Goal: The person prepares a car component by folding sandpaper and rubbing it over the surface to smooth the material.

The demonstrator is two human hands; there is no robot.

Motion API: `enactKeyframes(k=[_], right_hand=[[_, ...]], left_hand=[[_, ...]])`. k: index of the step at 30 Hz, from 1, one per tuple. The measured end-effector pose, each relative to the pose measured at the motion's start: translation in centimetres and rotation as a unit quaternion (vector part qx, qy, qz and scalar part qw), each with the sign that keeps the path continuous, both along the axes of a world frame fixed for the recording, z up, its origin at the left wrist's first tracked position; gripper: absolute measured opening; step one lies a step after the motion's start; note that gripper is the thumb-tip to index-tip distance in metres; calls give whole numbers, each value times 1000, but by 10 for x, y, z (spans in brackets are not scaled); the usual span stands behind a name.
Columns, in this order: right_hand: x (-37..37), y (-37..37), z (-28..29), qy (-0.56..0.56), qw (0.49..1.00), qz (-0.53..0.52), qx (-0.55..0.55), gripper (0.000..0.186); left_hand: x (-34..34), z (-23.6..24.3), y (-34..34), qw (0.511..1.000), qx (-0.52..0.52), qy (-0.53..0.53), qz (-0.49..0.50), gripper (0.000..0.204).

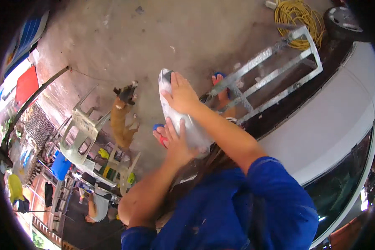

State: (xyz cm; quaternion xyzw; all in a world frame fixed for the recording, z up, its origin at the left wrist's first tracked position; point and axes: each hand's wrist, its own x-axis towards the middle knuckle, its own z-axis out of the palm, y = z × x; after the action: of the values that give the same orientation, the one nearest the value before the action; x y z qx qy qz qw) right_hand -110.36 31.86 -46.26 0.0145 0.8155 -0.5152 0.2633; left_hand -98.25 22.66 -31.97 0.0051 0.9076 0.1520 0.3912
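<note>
A long, tapered white panel lies in front of my body, its narrow end pointing away from me. A dark patch shows near that far tip. My right hand rests flat on the panel's far part, its fingers stretched out beside the dark patch. I cannot tell whether anything thin is under that palm. Nearer to me, my left hand lies on the panel's left side with fingers spread. What holds the panel up from below is hidden by my arms and the panel itself.
A paint-spattered metal frame stands to the right, beside a pale car. Yellow hose lies coiled beyond it near a wheel. Left are a brown dog, a plastic chair and another person.
</note>
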Motion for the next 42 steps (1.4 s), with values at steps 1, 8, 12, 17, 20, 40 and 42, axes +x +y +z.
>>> enactKeyframes(k=[1, 8, 12, 17, 20, 40, 42], right_hand=[[22, 9, 17, 35, 999, 13, 14, 83], [111, 58, 100, 49, 993, 98, 37, 83], [124, 64, 108, 51, 987, 140, 68, 80], [136, 71, 99, 44, 993, 108, 22, 79], [132, 79, 94, 59, 993, 104, 19, 82], [140, 98, 143, 141, 984, 99, -41, 77], [135, 94, 145, 152, 982, 106, -45, 77]], left_hand=[[2, -2, -11, 1000, 1, -7, -4, 120], [-142, -94, -43, 991, 112, 74, 9, 51], [-192, -87, -9, 984, -50, -95, -143, 48], [-135, -62, -13, 963, -1, 25, -269, 45], [-130, -56, -12, 960, -5, 7, -279, 47], [-139, -43, -2, 905, 171, -122, 369, 89], [-136, -36, 0, 895, 184, -118, 389, 88]])
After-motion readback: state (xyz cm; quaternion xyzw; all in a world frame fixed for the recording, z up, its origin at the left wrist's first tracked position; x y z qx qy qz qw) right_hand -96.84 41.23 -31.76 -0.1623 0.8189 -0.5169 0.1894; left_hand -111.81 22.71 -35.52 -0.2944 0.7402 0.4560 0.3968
